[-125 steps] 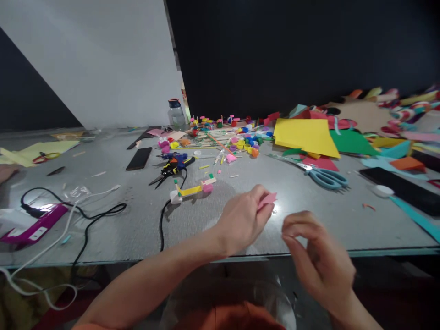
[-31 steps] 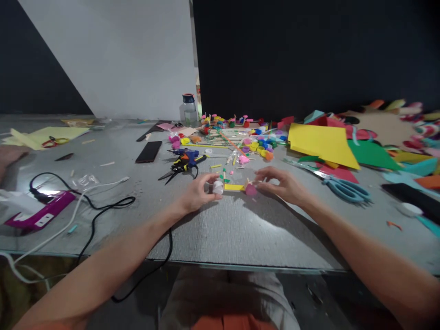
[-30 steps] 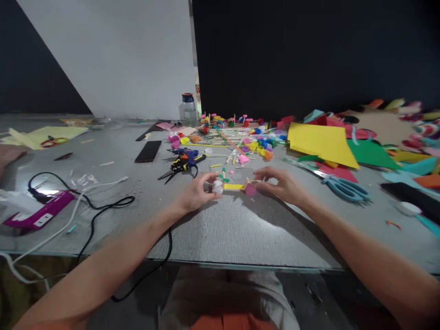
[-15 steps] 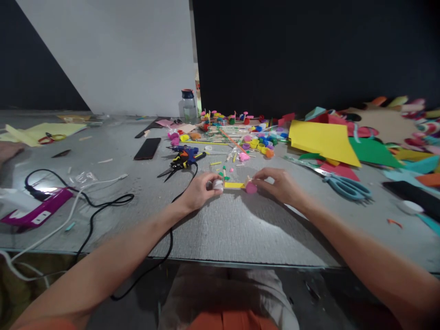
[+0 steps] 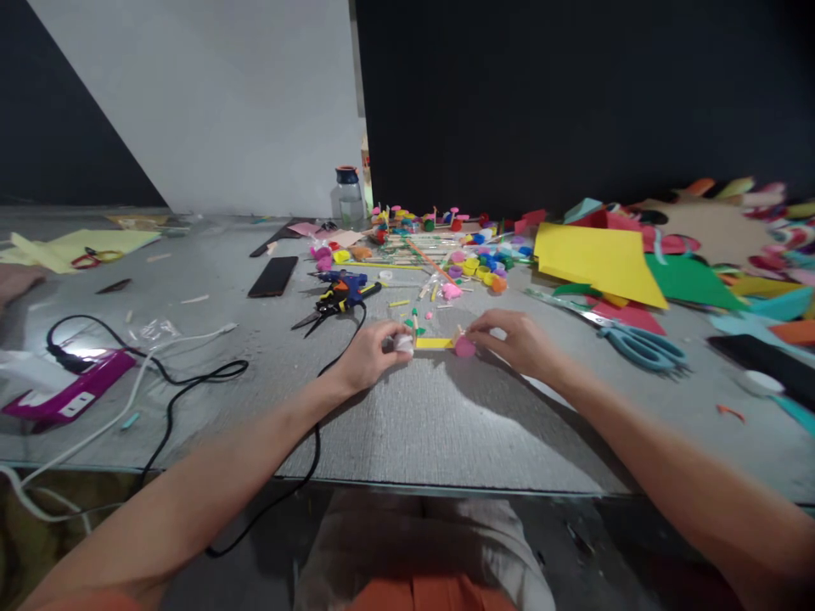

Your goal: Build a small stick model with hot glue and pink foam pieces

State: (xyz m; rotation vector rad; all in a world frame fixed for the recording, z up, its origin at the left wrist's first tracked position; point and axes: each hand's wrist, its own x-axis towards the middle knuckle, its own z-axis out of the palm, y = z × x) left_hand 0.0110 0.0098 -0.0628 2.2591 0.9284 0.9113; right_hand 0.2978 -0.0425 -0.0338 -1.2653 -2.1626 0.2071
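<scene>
A small craft piece point(image 5: 434, 344) lies on the grey table point(image 5: 413, 424) in front of me: a yellow strip with a white bottle cap at its left end and a pink cap at its right end. My left hand point(image 5: 368, 356) pinches the white cap end with curled fingers. My right hand point(image 5: 519, 341) holds the pink cap end between its fingertips. A short green-tipped stick stands up from the strip near the white cap.
A blue glue gun point(image 5: 344, 288) and its black cord point(image 5: 191, 382) lie left of centre. Teal scissors point(image 5: 640, 350), a yellow paper sheet point(image 5: 595, 259), coloured caps point(image 5: 477, 267), a black phone point(image 5: 273, 276), a purple power strip point(image 5: 67, 395) and a bottle point(image 5: 349, 193) surround the hands.
Four seconds ago my hands were near the table's front edge with a pink scrap. They have since reached forward to the craft piece and hold its two ends, nearly still in the last second.
</scene>
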